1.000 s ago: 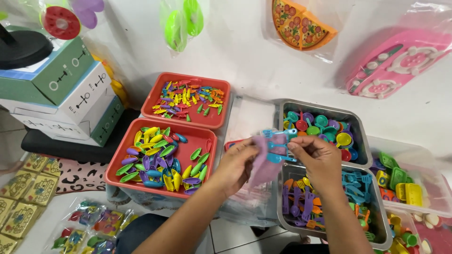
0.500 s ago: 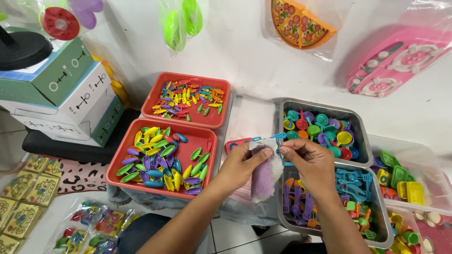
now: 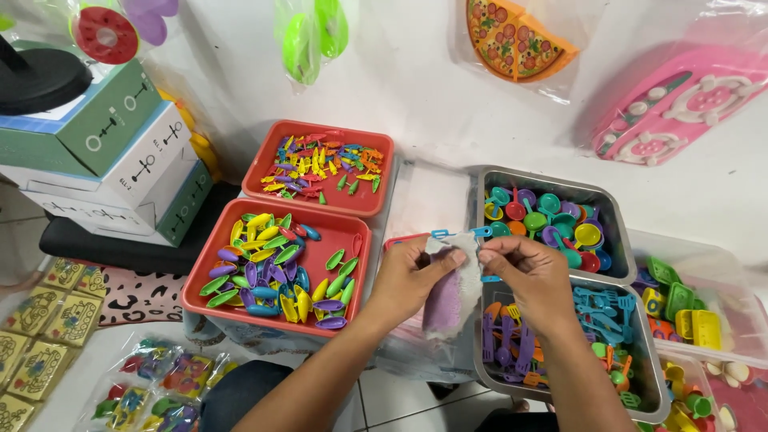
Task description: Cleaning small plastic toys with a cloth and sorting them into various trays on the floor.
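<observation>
Both hands, left hand (image 3: 414, 276) and right hand (image 3: 528, 276), pinch the mouth of a small clear plastic bag with a purple piece inside (image 3: 448, 292), blue plastic toy utensils (image 3: 460, 234) poking above their grip, over the steel tray of toy cutlery (image 3: 490, 370).

Small clear plastic bag (image 3: 448, 292) with purple contents, hanging upright, blue toy utensils (image 3: 458, 234) poking from its top.

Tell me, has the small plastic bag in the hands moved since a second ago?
Yes. The small plastic bag has dropped lower, from beside the round-toy metal tray toward the utensil tray.
</observation>
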